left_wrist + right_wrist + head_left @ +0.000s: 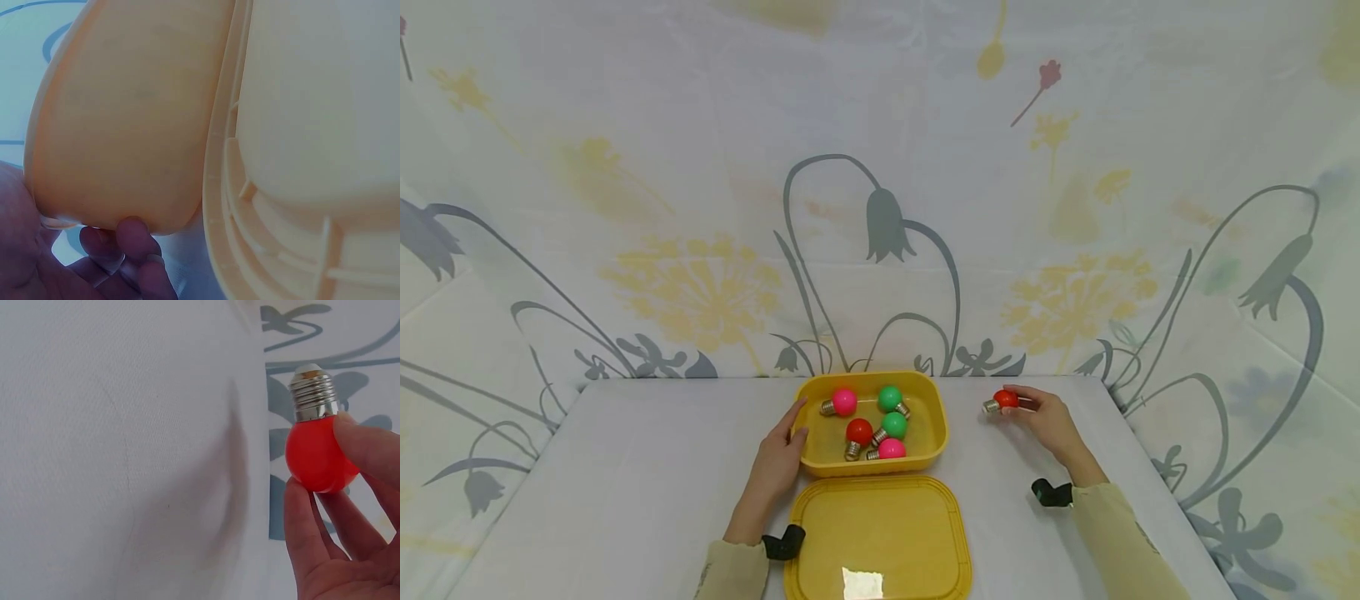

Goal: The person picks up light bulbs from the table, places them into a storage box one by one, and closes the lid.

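Note:
A yellow plastic container (867, 468) stands at the far middle of the table. Inside lie several small light bulbs with metal screw bases: a red bulb (859, 431), a pink bulb (845, 402), a green bulb (890, 397), another green bulb (894, 425) and a second pink bulb (892, 449). My left hand (777, 462) grips the container's left side, its fingertips (134, 234) against the outer wall. To the right of the container, my right hand (1047, 421) pinches another red bulb (319, 453) between thumb and fingers, its screw base pointing away from the palm.
The yellow lid (880, 533) lies flat on the white tablecloth (647, 483), just in front of the container. A flower-patterned curtain (880, 317) hangs behind the table and along its sides. Black wrist mounts sit on the left wrist (784, 542) and right wrist (1052, 492).

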{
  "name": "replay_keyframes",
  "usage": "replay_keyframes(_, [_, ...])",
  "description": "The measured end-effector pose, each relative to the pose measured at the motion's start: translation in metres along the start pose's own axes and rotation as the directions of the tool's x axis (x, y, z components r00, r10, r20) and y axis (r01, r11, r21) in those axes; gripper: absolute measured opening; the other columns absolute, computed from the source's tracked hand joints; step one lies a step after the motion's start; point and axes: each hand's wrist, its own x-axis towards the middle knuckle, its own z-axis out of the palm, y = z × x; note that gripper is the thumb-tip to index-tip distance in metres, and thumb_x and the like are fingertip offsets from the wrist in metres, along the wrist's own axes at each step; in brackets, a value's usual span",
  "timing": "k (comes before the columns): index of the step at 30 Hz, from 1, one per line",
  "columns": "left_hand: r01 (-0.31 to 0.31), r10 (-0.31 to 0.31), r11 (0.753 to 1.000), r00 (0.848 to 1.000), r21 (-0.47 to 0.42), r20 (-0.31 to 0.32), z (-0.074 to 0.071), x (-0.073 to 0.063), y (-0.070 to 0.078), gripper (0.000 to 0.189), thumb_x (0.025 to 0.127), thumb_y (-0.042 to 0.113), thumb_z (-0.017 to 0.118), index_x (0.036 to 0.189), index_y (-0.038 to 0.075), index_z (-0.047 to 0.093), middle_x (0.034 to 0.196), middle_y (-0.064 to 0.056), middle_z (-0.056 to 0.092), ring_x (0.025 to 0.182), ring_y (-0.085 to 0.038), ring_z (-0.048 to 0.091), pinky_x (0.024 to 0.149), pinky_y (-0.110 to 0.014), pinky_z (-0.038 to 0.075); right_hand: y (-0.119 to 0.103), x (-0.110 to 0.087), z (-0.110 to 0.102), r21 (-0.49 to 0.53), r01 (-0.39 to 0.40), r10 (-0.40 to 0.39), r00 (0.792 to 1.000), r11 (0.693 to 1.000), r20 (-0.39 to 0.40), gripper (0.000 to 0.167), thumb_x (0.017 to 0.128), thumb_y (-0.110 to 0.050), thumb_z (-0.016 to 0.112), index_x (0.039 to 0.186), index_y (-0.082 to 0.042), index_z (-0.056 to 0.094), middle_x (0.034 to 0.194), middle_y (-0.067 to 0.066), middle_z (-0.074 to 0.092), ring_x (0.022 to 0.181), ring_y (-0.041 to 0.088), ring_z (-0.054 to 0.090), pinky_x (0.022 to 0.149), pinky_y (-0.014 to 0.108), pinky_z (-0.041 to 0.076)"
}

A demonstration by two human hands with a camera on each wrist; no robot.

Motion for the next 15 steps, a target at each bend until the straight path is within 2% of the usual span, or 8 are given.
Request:
replay_keyframes(3, [-0.002, 0.002, 1.0, 1.0, -0.003, 0.0, 0.0, 0.0, 0.0, 0.052, 0.104, 0.018, 0.047, 0.155, 0.019, 0.039, 0.153, -0.02, 0.04, 0.141, -0.039, 0.036, 0.112, -0.055, 0.03, 0.0, 0.001, 0.0, 0.0, 0.015, -0.015, 1.0, 1.0, -0.008, 0.052, 0.089, -0.019, 0.076, 0.135, -0.001, 0.061, 0.126, 0.021, 0.064, 0.118, 0.04, 0.059, 0.089, 0.035, 0.05])
replay_keyframes(10, [0.002, -0.002, 1.0, 1.0, -0.002, -0.001, 0.0, -0.001, 0.0, 0.052, 0.104, 0.018, 0.047, 0.155, 0.019, 0.039, 0.152, -0.021, 0.041, 0.14, -0.04, 0.036, 0.112, -0.056, 0.03, -0.007, 0.0, 0.0, 0.021, 0.037, -0.037, 0.999, 0.999, -0.018, 0.053, 0.087, -0.019, 0.078, 0.133, 0.001, 0.061, 0.127, 0.022, 0.064, 0.118, 0.043, 0.059, 0.084, 0.023, 0.05])
replay_keyframes(15, [0.002, -0.002, 1.0, 1.0, -0.005, 0.001, 0.0, -0.002, 0.001, 0.052, 0.104, 0.017, 0.047, 0.155, 0.019, 0.039, 0.152, -0.021, 0.04, 0.14, -0.04, 0.036, 0.112, -0.056, 0.03, -0.011, -0.001, 0.0, 0.008, 0.038, -0.038, 0.999, 0.999, -0.023, 0.052, 0.087, -0.02, 0.078, 0.133, 0.0, 0.062, 0.126, 0.022, 0.064, 0.118, 0.043, 0.059, 0.083, 0.026, 0.051])
